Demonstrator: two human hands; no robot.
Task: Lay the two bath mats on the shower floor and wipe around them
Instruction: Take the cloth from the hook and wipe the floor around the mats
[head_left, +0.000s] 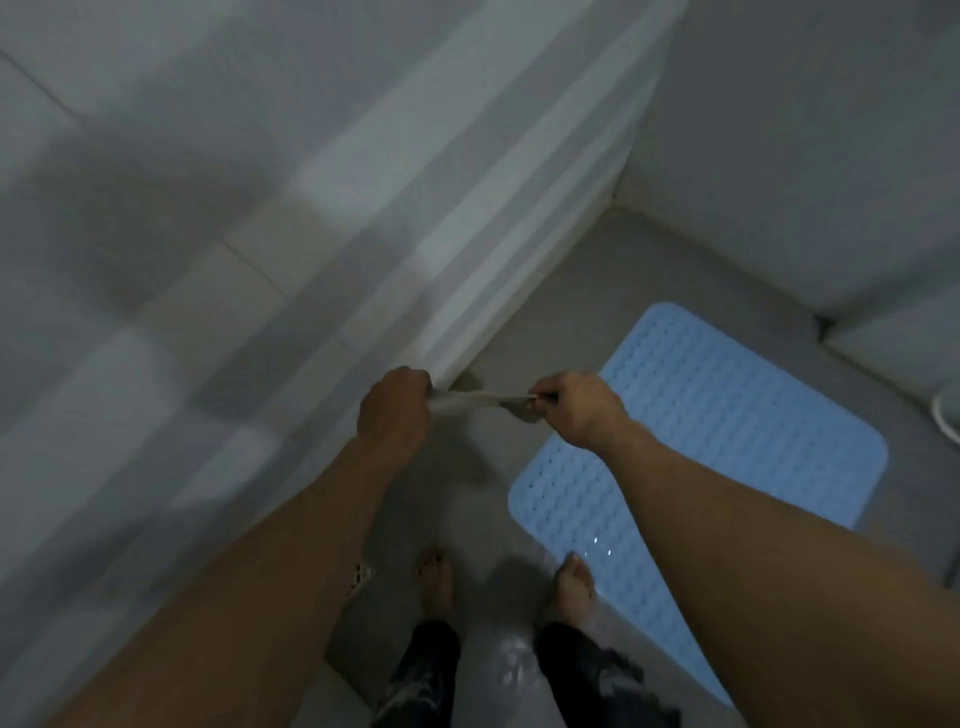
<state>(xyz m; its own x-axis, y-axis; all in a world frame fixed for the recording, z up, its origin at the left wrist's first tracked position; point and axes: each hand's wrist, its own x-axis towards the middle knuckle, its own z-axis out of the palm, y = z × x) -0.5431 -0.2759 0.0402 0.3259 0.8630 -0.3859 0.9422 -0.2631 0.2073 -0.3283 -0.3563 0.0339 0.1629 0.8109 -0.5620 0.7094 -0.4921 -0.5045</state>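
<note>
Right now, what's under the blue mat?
The blue mat lies flat on the grey shower floor. Floor beneath it is covered; right foot rests at its near edge.

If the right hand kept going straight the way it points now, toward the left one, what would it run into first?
Most likely the left hand. The right hand pinches one end of a clear sheet pulled taut between them, so its line runs along that sheet. The shower curtain hangs just beyond; depth is unclear.
</note>
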